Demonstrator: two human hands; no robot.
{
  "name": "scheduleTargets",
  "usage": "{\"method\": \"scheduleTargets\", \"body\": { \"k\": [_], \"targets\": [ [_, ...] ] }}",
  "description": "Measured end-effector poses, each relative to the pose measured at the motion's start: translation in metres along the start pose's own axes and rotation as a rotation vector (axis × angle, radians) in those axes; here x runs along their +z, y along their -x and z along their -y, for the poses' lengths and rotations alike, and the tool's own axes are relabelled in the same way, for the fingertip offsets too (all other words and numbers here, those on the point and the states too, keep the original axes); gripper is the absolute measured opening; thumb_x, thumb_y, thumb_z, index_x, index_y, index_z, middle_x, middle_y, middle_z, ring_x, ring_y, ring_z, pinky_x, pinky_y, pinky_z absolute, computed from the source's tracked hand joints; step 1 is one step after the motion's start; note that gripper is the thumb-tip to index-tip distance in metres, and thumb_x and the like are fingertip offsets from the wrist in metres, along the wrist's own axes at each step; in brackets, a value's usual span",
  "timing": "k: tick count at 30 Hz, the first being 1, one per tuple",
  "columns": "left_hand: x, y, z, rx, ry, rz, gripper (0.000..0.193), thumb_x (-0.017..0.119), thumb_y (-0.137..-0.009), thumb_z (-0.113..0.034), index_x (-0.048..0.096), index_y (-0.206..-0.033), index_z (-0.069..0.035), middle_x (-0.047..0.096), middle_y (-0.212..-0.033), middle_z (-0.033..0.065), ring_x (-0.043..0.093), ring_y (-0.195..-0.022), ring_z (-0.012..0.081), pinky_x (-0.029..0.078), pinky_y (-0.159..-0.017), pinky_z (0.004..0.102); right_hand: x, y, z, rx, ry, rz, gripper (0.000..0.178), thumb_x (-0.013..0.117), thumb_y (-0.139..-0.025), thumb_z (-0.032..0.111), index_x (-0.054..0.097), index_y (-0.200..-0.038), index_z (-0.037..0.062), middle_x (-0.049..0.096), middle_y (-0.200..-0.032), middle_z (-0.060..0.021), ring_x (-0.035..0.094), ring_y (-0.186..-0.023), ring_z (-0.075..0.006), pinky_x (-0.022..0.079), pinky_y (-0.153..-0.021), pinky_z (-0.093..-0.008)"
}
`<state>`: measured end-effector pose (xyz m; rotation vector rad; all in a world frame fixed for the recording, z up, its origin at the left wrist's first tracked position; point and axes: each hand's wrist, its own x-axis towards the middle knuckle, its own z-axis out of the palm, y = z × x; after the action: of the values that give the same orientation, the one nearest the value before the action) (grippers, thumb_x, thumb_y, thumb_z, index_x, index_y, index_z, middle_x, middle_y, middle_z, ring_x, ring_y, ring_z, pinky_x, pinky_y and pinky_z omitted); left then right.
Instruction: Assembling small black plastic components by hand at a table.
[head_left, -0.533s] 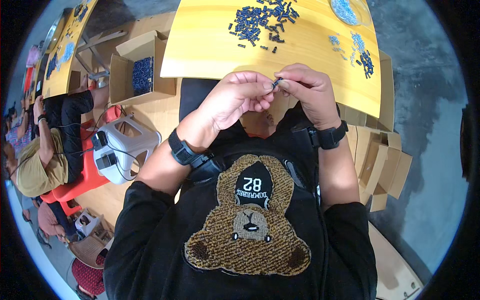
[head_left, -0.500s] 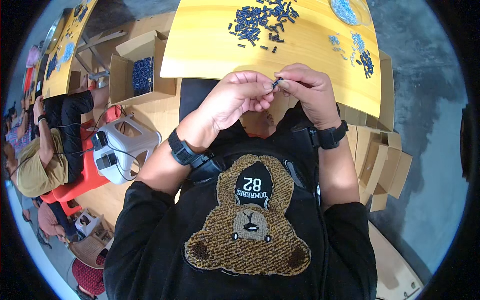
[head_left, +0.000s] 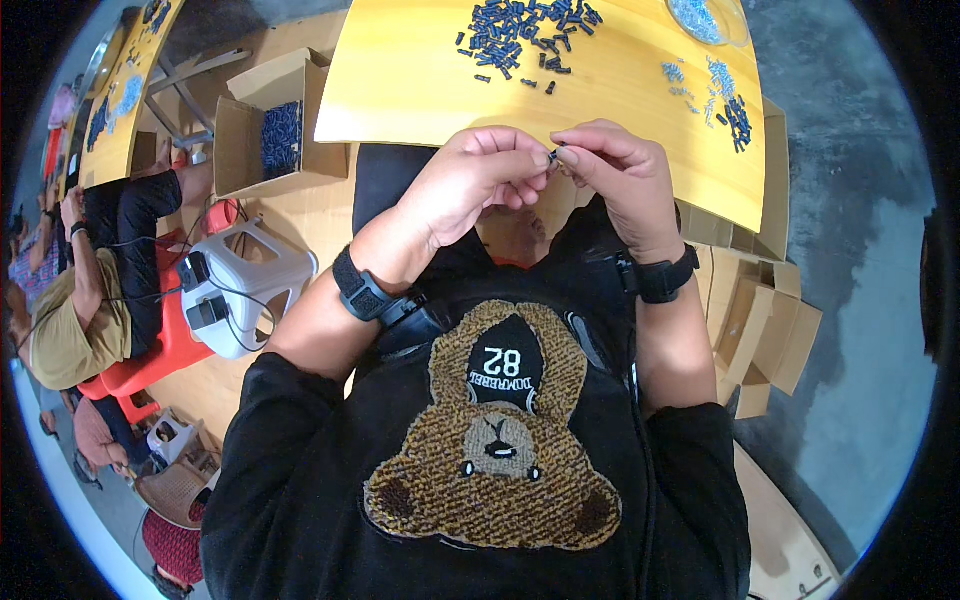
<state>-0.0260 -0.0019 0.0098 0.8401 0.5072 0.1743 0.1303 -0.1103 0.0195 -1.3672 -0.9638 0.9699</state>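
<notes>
Just off the table's near edge, my left hand (head_left: 492, 172) and my right hand (head_left: 622, 180) meet fingertip to fingertip. Between them is a small dark plastic piece (head_left: 553, 157), pinched by thumb and finger on both sides; most of it is hidden by the fingertips. On the yellow table (head_left: 400, 90) beyond my hands lies a pile of small dark blue-black pieces (head_left: 505, 40). Farther right are a small heap of dark pieces (head_left: 737, 124) and scattered pale blue clear bits (head_left: 718, 76).
A clear round dish (head_left: 697, 20) of pale blue bits stands at the table's far right. Left of the table sits a cardboard box (head_left: 240, 150) of dark pieces; open cardboard (head_left: 775, 330) lies right. A white stool (head_left: 245, 285) and a seated person (head_left: 80, 310) are left.
Both hands stay pinched together at the same piece, with slight shifts of the fingers. The whole view has tilted a little, so the table sits slightly higher in the picture.
</notes>
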Motion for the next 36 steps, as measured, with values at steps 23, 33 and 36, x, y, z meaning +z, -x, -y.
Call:
{"method": "scheduleTargets", "body": {
  "k": [23, 33, 36],
  "targets": [
    [-0.002, 0.005, 0.007, 0.061, -0.059, -0.097, 0.011, 0.058, -0.086, -0.011, 0.062, -0.091, -0.002, 0.064, -0.079, 0.0048, 0.060, -0.068, 0.0107, 0.046, -0.061, 0.0211, 0.015, 0.001, -0.012, 0.010, -0.080, -0.099, 0.013, 0.065, -0.079, 0.005, 0.068, -0.090, -0.0002, 0.065, -0.080, -0.0049, 0.060, -0.071, -0.0098, 0.047, -0.064, -0.0208],
    [0.007, 0.011, 0.013, 0.158, -0.126, -0.146, 0.013, 0.056, -0.088, -0.011, 0.062, -0.093, 0.000, 0.065, -0.081, 0.0065, 0.060, -0.071, 0.0118, 0.047, -0.066, 0.0224, 0.019, 0.003, -0.001, 0.006, -0.076, -0.109, 0.012, 0.065, -0.079, 0.006, 0.067, -0.090, -0.0005, 0.064, -0.077, -0.0035, 0.058, -0.065, -0.0068, 0.047, -0.058, -0.0185],
    [0.011, 0.017, 0.010, 0.143, -0.124, -0.125, 0.013, 0.055, -0.088, -0.011, 0.062, -0.093, -0.001, 0.064, -0.080, 0.0060, 0.060, -0.071, 0.0111, 0.047, -0.066, 0.0219, 0.019, 0.006, 0.001, -0.057, -0.054, -0.081, 0.012, 0.066, -0.079, 0.007, 0.067, -0.089, -0.0007, 0.064, -0.077, -0.0036, 0.058, -0.064, -0.0068, 0.047, -0.058, -0.0185]
  ]
}}
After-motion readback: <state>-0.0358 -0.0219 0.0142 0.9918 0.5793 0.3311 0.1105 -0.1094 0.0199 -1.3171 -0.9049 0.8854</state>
